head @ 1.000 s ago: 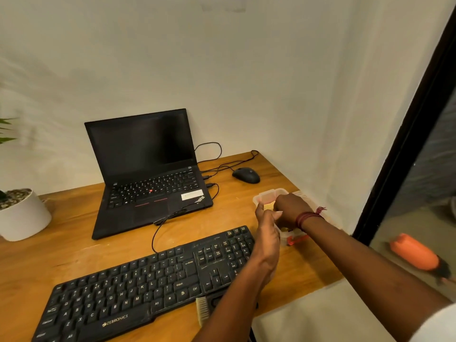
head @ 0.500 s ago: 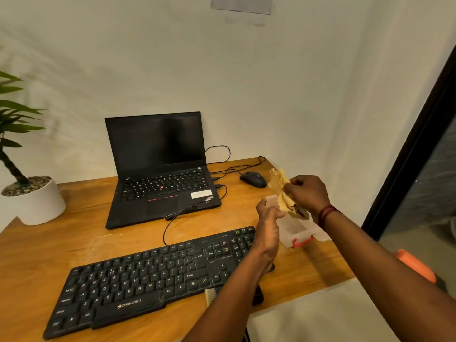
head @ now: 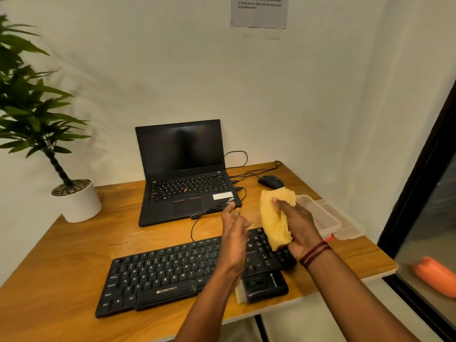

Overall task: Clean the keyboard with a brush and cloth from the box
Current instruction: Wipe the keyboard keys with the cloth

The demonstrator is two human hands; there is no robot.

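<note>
Hanging from the right hand (head: 299, 227), which clutches it, the crumpled yellow cloth (head: 275, 218) sits just above the right end of the long black plastic keyboard (head: 170, 272), which stretches leftward along the wooden counter (head: 74, 255); the left hand (head: 234, 233), loosely spread and empty, hovers beside it.

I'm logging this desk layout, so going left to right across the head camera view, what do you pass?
Potted plant → laptop → left hand → yellow cloth → clear box → orange object on the floor.
</note>
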